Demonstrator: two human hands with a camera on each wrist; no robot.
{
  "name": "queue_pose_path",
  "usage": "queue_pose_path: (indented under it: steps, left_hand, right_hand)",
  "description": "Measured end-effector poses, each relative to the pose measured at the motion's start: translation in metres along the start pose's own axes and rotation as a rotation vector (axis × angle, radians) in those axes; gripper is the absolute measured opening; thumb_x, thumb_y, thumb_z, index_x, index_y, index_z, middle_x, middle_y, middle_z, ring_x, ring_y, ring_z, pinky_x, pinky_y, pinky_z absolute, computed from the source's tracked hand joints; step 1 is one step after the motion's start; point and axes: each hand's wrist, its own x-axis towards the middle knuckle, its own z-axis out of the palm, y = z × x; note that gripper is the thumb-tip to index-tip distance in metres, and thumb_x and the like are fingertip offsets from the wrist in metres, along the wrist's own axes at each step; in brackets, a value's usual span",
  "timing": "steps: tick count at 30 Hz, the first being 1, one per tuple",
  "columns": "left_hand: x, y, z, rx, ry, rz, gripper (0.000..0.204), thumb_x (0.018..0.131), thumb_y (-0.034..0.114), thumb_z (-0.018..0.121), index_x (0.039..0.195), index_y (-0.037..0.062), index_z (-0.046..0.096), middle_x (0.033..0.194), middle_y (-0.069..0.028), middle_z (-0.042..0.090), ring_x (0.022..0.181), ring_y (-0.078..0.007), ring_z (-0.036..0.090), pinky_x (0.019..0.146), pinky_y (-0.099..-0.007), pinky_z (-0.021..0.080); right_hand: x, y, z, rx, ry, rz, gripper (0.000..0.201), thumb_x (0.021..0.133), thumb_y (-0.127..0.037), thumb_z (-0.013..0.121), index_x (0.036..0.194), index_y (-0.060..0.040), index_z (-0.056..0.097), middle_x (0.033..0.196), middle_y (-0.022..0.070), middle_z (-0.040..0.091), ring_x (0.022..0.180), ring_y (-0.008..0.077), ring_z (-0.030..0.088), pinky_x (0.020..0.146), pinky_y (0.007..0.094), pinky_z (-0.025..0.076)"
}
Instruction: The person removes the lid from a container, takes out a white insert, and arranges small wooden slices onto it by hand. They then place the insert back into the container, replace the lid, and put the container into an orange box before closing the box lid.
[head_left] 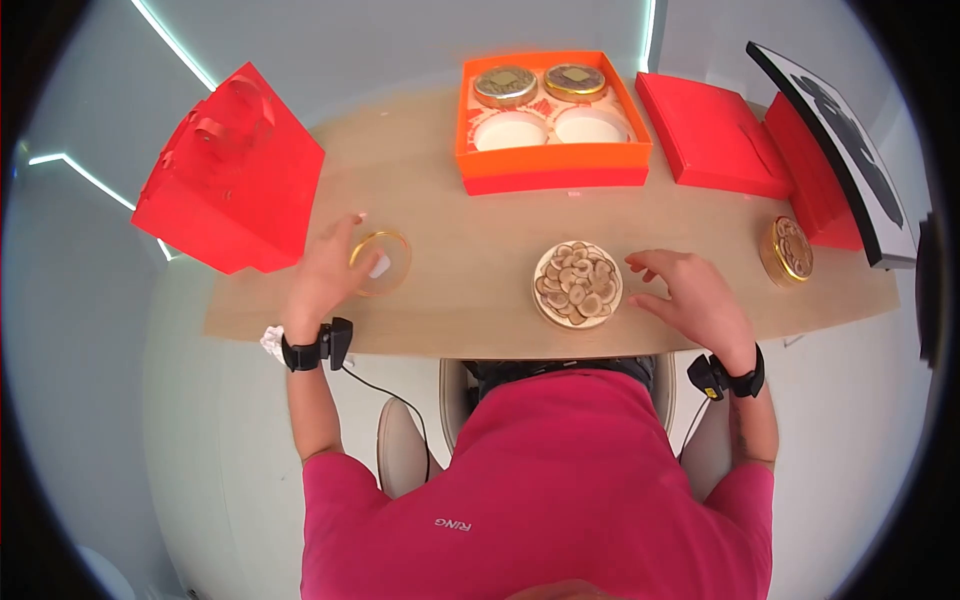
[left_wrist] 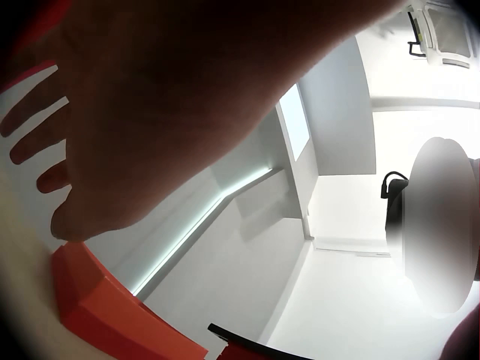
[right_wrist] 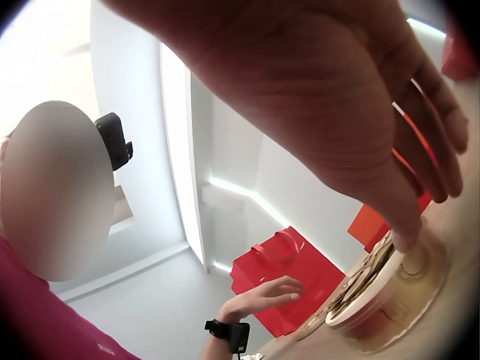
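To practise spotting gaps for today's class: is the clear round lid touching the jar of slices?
Apart. The head view shows a stretch of bare tabletop between the clear round lid and the jar of slices.

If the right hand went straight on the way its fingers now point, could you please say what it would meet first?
The right hand would probably meet the round tub of slices first, though the gap between them is hard to judge.

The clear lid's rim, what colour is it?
The lid has a gold rim, clearest in the head view.
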Motion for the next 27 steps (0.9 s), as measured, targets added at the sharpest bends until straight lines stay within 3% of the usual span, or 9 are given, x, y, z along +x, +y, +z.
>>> queue_pose_path:
  steps: [4,7,14,16,20,23,25,26,27]
  left_hand:
    - [-0.006,-0.012,0.023,-0.081,-0.126,-0.047,0.103,0.090,0.055,0.091,0.169,0.0042,0.049,0.160,-0.0253,0.062,0.144,-0.0423,0.064,0.115,-0.0510,0.055]
    - [-0.002,-0.016,0.038,-0.023,-0.004,0.057,0.112,0.084,0.058,0.094,0.171,0.0054,0.046,0.160,-0.0270,0.062,0.149,-0.0437,0.060,0.120,-0.0527,0.052]
    - [0.021,-0.015,0.037,0.084,-0.145,0.046,0.113,0.081,0.051,0.097,0.172,0.0046,0.047,0.163,-0.0279,0.060,0.155,-0.0453,0.054,0.127,-0.0530,0.047]
    - [0.030,-0.013,0.035,0.093,-0.191,0.056,0.112,0.081,0.046,0.098,0.171,0.0030,0.047,0.168,-0.0263,0.056,0.161,-0.0430,0.051,0.129,-0.0497,0.046]
    - [0.035,0.032,0.009,-0.435,-0.205,0.141,0.111,0.083,0.048,0.097,0.171,0.0019,0.048,0.168,-0.0202,0.056,0.160,-0.0365,0.052,0.128,-0.0510,0.047]
    - [0.034,0.084,-0.004,-0.918,-0.206,0.285,0.117,0.084,0.053,0.096,0.174,0.0015,0.041,0.172,-0.0171,0.052,0.161,-0.0351,0.051,0.129,-0.0525,0.046]
    - [0.038,0.113,0.002,-1.200,-0.166,0.461,0.124,0.085,0.058,0.095,0.178,0.0023,0.033,0.175,-0.0171,0.048,0.162,-0.0366,0.049,0.131,-0.0546,0.045]
    - [0.039,0.128,0.007,-1.307,-0.236,0.505,0.124,0.087,0.058,0.094,0.179,0.0047,0.029,0.176,-0.0170,0.045,0.164,-0.0364,0.047,0.133,-0.0550,0.042]
    - [0.036,0.142,0.013,-1.414,-0.310,0.552,0.125,0.088,0.059,0.093,0.179,0.0071,0.026,0.177,-0.0169,0.043,0.165,-0.0362,0.044,0.135,-0.0553,0.040]
  right_hand:
    - [-0.002,0.002,-0.002,-0.010,0.013,-0.017,0.042,0.094,-0.016,0.086,0.131,0.0018,0.077,0.121,0.0215,0.082,0.109,0.0371,0.079,0.097,0.0468,0.062]
    - [-0.003,0.002,-0.005,-0.012,0.020,-0.006,0.042,0.095,-0.017,0.085,0.131,0.0013,0.078,0.120,0.0214,0.082,0.109,0.0371,0.079,0.097,0.0472,0.062]
    - [-0.010,-0.004,-0.010,-0.013,0.069,-0.008,0.040,0.097,-0.019,0.085,0.131,-0.0007,0.079,0.116,0.0209,0.083,0.108,0.0385,0.079,0.096,0.0487,0.062]
    - [-0.010,0.002,-0.007,-0.051,0.102,-0.051,0.039,0.097,-0.021,0.087,0.129,-0.0014,0.079,0.120,0.0171,0.083,0.106,0.0332,0.079,0.088,0.0454,0.063]
    - [-0.007,-0.003,-0.007,-0.017,0.154,-0.079,0.041,0.097,-0.020,0.088,0.134,-0.0029,0.077,0.122,0.0140,0.082,0.101,0.0268,0.080,0.081,0.0409,0.062]
    - [-0.004,-0.022,-0.003,0.143,0.342,-0.174,0.053,0.097,-0.020,0.090,0.144,-0.0069,0.071,0.127,0.0107,0.081,0.099,0.0231,0.080,0.076,0.0382,0.061]
    - [-0.007,-0.035,0.000,0.160,0.353,-0.211,0.068,0.094,-0.021,0.091,0.155,-0.0072,0.063,0.142,0.0145,0.074,0.116,0.0310,0.076,0.098,0.0452,0.060]
    - [-0.009,-0.039,0.000,0.168,0.361,-0.227,0.077,0.093,-0.021,0.092,0.160,-0.0074,0.058,0.149,0.0165,0.071,0.125,0.0349,0.074,0.109,0.0486,0.060]
    - [-0.008,-0.040,0.002,0.147,0.381,-0.284,0.086,0.091,-0.025,0.095,0.164,-0.0071,0.054,0.154,0.0168,0.068,0.129,0.0353,0.072,0.108,0.0475,0.060]
